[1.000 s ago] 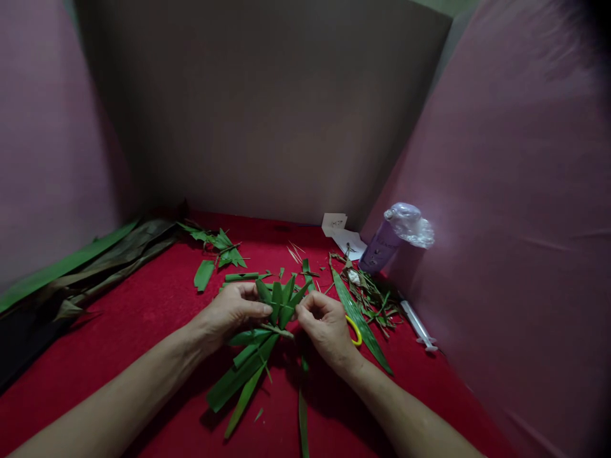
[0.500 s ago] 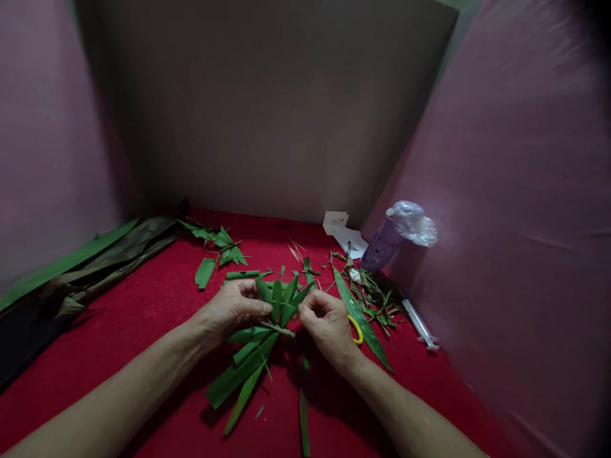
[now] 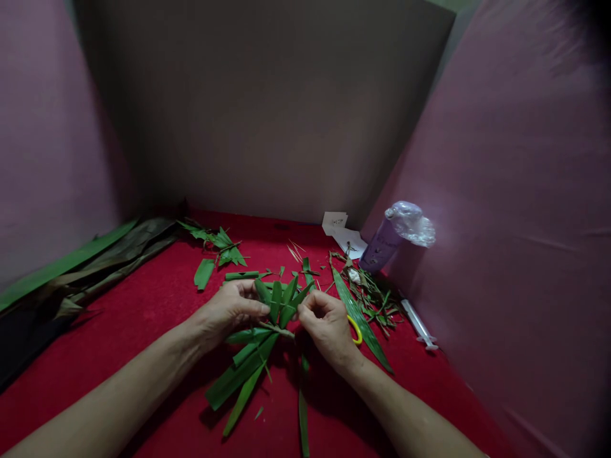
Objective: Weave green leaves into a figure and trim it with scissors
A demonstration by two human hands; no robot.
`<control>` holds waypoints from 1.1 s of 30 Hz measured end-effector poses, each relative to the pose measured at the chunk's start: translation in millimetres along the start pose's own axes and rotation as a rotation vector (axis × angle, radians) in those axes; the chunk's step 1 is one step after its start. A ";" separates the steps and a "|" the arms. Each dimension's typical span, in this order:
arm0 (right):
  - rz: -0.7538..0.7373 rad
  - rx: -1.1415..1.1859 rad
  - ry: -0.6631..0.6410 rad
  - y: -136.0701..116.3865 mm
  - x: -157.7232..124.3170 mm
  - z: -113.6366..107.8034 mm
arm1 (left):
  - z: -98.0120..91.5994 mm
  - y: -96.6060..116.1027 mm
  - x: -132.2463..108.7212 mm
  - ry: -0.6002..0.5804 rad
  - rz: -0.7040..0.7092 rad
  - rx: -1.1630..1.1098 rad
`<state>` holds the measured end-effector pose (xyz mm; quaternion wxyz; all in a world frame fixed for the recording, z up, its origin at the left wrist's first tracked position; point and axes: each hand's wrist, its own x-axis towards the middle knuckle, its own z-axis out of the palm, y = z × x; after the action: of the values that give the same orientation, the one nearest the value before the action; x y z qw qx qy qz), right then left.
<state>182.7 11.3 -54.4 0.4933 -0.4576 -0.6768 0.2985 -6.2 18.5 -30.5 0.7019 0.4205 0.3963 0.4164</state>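
1. Green leaf fan [image 3: 281, 299]: several narrow strips splayed upward, held just above the red desk [image 3: 143, 305], at centre between both hands.
2. Left grip [image 3: 229, 310]: thumb and fingers closed on the fan's left side, near where the strips cross a thin stick [image 3: 279, 331].
3. Right grip [image 3: 327, 324]: fingers curled, thumb and forefinger pinched shut on the rightmost strip. My knuckles partly hide the exact contact.
4. Loose long leaves [image 3: 238, 375] lie under the fan, pointing toward me.
5. Yellow ring [image 3: 356, 329] sits just beside the right grip. Purple bottle [image 3: 382, 245] and syringe [image 3: 419, 326] are further right, well apart from the work.
6. Judgement: the step in hand reads as adjusting one strip within the fan. To do it well, the left pinch should be firm at the crossing so the splay does not slip. The right should draw along the strip's length, not across it, since such strips probably split along the grain. Small movements only.
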 end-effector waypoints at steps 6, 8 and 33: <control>0.010 0.004 -0.001 1.8 -0.2 1.3 | 1.8 3.5 -2.6 -0.004 -0.043 0.014; 0.010 0.010 -0.004 1.6 -0.4 1.7 | 2.4 4.0 -3.1 0.007 -0.053 0.025; -0.003 0.004 -0.016 -7.5 -3.3 2.6 | 7.0 2.8 -5.9 -0.057 -0.126 0.004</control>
<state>178.1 5.4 -50.1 0.4893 -0.4533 -0.6808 0.3027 -2.5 12.2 -24.4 0.7369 0.4080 0.4027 0.3583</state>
